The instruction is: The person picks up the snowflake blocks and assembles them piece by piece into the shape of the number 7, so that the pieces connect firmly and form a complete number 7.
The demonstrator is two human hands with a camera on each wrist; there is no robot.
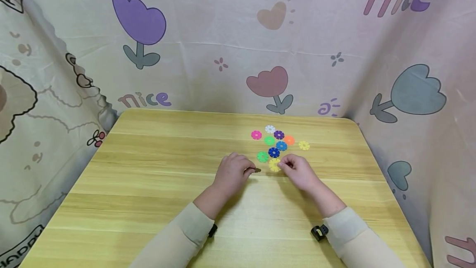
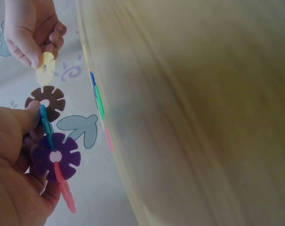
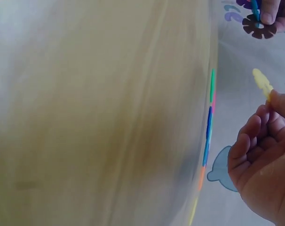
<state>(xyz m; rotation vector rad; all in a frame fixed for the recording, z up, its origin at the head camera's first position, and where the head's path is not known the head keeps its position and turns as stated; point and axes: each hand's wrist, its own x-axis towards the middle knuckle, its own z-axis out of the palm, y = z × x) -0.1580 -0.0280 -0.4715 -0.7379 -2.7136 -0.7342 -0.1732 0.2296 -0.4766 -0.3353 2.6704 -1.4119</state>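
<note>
My left hand [image 1: 232, 173] grips a short chain of notched plastic discs slotted into one another. In the left wrist view the chain runs from a brown disc [image 2: 59, 97] through a teal disc [image 2: 46, 123] and a purple disc [image 2: 71, 157] to a pink disc [image 2: 66, 193]. Between thumb and fingertips, my right hand [image 1: 299, 173] pinches a yellow disc [image 1: 274, 165]. The yellow disc is held up close to the brown one, with a small gap between them. In the head view, the left hand hides most of the chain.
Beyond the hands, loose notched discs lie on the wooden table [image 1: 148, 177]: green [image 1: 262, 156], dark blue [image 1: 274, 152], orange [image 1: 289, 140], another yellow [image 1: 304, 145], white [image 1: 270, 128] and several more. A printed curtain [image 1: 208, 24] hangs around the table's back and sides.
</note>
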